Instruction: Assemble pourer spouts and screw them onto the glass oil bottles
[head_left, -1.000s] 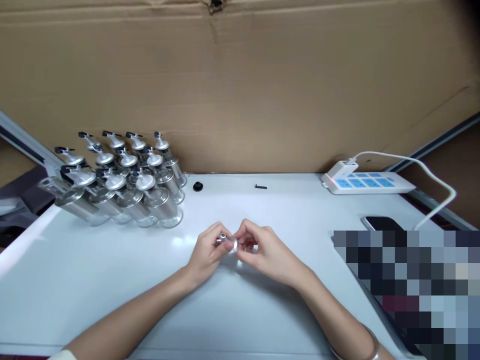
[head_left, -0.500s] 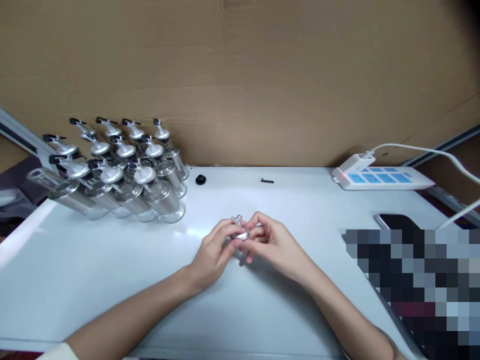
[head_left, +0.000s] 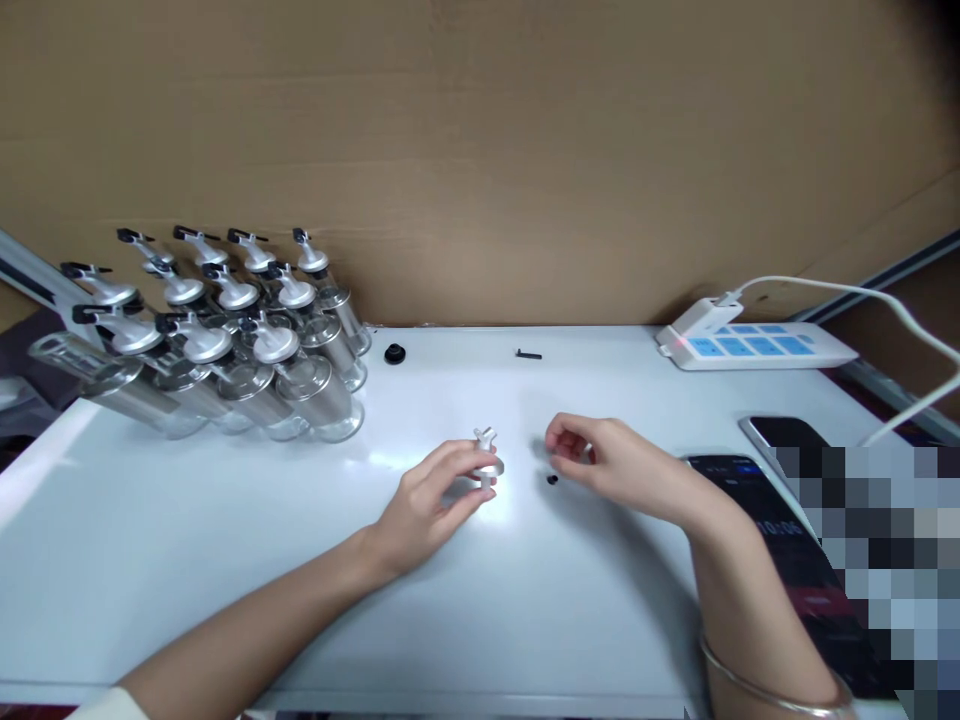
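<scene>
The spout (head_left: pixel 493 469) is silver, the plug (head_left: pixel 552 480) black, the tabletop (head_left: pixel 480 630) white, the cardboard (head_left: pixel 487 160) brown.

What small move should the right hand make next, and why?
Probably, lower the right hand and pinch the small black piece: it lies on the table just below the fingertips in this view, and no object shows clearly between them. The left hand holds the silver spout roughly upright, so the right one seems free.
</scene>
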